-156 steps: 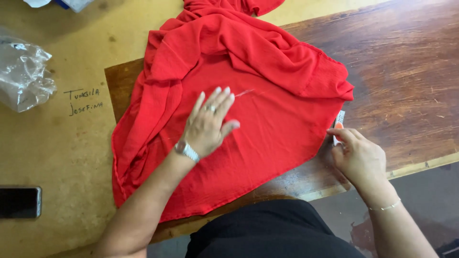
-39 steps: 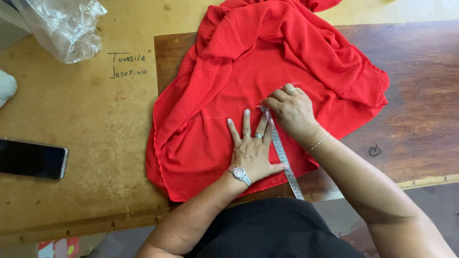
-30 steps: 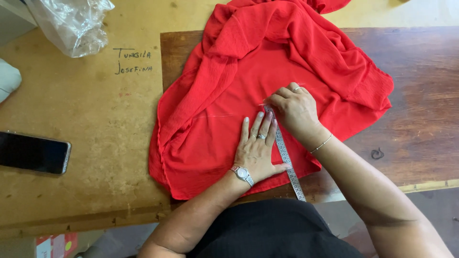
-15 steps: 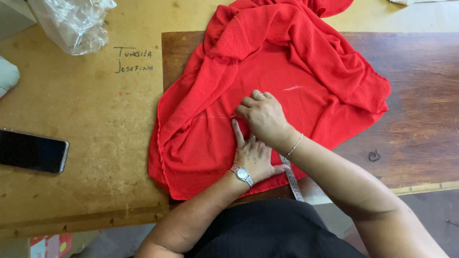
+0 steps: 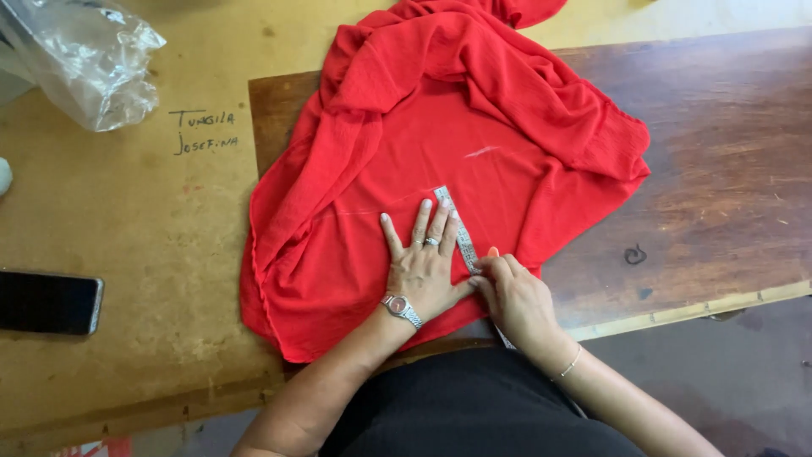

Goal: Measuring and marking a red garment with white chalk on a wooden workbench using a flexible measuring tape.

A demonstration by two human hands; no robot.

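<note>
Since half a second ago my right hand (image 5: 518, 298) has dropped to the near hem, fingers pinching the measuring tape (image 5: 461, 241). Left hand (image 5: 423, 262) lies flat, fingers spread, pinning tape on the red garment (image 5: 440, 127). Measuring appears underway; one chalk mark (image 5: 482, 152) shows.

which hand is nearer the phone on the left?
Left. The left hand lies flat on the red cloth, well right of the phone; the right hand is farther right, pinching the tape measure.
</note>
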